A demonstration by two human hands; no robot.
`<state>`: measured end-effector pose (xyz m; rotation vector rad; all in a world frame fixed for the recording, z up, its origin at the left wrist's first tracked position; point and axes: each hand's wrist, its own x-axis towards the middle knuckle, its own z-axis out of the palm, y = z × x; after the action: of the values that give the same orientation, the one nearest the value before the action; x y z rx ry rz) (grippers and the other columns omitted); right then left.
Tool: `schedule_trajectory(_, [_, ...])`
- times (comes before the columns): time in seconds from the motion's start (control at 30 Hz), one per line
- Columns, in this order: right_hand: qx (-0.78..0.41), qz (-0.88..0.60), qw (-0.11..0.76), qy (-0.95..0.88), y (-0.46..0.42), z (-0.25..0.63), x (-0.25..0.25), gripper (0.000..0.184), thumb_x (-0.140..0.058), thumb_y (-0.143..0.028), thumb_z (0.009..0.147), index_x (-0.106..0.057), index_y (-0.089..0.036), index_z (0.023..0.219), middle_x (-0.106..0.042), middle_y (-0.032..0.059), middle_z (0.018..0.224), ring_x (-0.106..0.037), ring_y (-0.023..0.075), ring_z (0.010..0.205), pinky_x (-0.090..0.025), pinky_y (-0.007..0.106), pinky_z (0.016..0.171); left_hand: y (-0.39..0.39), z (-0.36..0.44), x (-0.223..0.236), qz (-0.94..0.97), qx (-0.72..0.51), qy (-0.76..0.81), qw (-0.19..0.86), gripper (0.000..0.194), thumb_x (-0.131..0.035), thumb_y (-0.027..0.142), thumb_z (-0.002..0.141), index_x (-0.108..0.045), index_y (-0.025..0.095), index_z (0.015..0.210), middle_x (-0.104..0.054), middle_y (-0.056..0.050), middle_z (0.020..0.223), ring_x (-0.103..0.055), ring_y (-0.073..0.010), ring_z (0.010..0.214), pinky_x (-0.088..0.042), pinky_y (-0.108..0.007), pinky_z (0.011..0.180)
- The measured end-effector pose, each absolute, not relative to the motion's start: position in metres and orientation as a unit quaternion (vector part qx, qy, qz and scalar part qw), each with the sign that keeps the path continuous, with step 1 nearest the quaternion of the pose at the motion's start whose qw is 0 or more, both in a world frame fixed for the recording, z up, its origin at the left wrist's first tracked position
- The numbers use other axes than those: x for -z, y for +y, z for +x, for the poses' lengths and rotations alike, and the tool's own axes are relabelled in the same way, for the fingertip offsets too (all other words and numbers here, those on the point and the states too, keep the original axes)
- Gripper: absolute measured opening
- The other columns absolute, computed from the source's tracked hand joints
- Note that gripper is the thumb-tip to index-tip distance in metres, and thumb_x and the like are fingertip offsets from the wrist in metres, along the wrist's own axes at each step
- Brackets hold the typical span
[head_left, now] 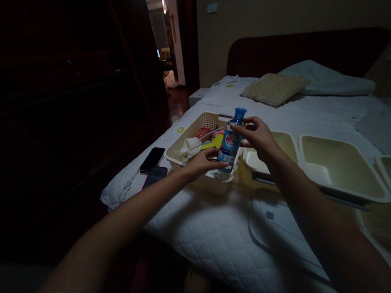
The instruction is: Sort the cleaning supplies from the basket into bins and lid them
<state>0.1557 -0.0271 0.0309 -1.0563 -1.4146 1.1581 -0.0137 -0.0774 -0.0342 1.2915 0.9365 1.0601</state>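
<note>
While both hands meet near the centre of the frame, the blue bottle (230, 144) stands nearly upright between them, cap up, above the right side of the perforated basket (176, 152). The left hand (203, 163) has its grip closed around the lower part, and the right hand (259, 138) has its grip clamped on the upper part, below the cap. Inside the basket, left of the bottle, are a white cloth (191, 147), a red packet (203, 134) and something yellow (214, 142). Two phones (152, 159) lie just beside the basket, toward the lower left, on the white quilted bed (183, 224). Cream bins (343, 165) stretch across the right of the frame, and a yellowish cushion (277, 89) rests at upper right of centre, before the dark headboard (307, 50)
</note>
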Motion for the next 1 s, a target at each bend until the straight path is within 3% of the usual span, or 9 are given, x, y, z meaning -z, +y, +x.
schedule_trajectory(0.3, [-0.483, -0.425, 0.479, -0.597, -0.024, 0.164, -0.02, 0.059, -0.083, -0.053, 0.057, -0.055, -0.021, 0.099, -0.063, 0.0098, 0.112, -0.064, 0.0249, 0.096, -0.056, 0.037, 0.068, -0.077, -0.018, 0.037, 0.583, -0.417, 0.432, 0.548, 0.056, -0.084, 0.033, 0.061, -0.068, 0.013, 0.111, -0.068, -0.012, 0.113, -0.065, -0.0215, 0.098, -0.047, -0.039, 0.094])
schedule_trajectory(0.7, [-0.506, -0.391, 0.476, -0.603, -0.026, 0.176, -0.02, 0.067, -0.084, -0.056, 0.054, -0.052, -0.022, 0.102, -0.065, 0.0075, 0.1, -0.064, 0.0264, 0.096, -0.054, 0.05, 0.083, -0.078, -0.005, 0.036, 0.544, -0.462, 0.452, 0.536, 0.058, -0.088, 0.032, 0.053, -0.068, 0.012, 0.104, -0.069, -0.011, 0.107, -0.065, -0.0199, 0.093, -0.047, -0.039, 0.094])
schedule_trajectory(0.83, [-0.506, -0.365, 0.497, -0.603, -0.025, 0.195, -0.022, 0.074, -0.085, -0.054, 0.052, -0.051, -0.025, 0.11, -0.065, 0.0068, 0.107, -0.064, 0.0248, 0.097, -0.053, 0.049, 0.088, -0.069, 0.018, 0.028, 0.541, -0.481, 0.423, 0.546, 0.06, -0.088, 0.034, 0.054, -0.068, 0.01, 0.106, -0.068, -0.012, 0.109, -0.064, -0.02, 0.094, -0.047, -0.039, 0.095])
schedule_trajectory(1.0, [-0.458, -0.389, 0.547, -0.583, -0.016, 0.233, -0.013, 0.076, -0.083, -0.054, 0.052, -0.049, -0.029, 0.115, -0.063, 0.0056, 0.113, -0.063, 0.0244, 0.098, -0.056, 0.044, 0.082, -0.048, 0.065, 0.031, 0.564, -0.473, 0.397, 0.549, 0.06, -0.086, 0.035, 0.057, -0.066, 0.009, 0.106, -0.067, -0.014, 0.112, -0.064, -0.0205, 0.093, -0.05, -0.037, 0.089])
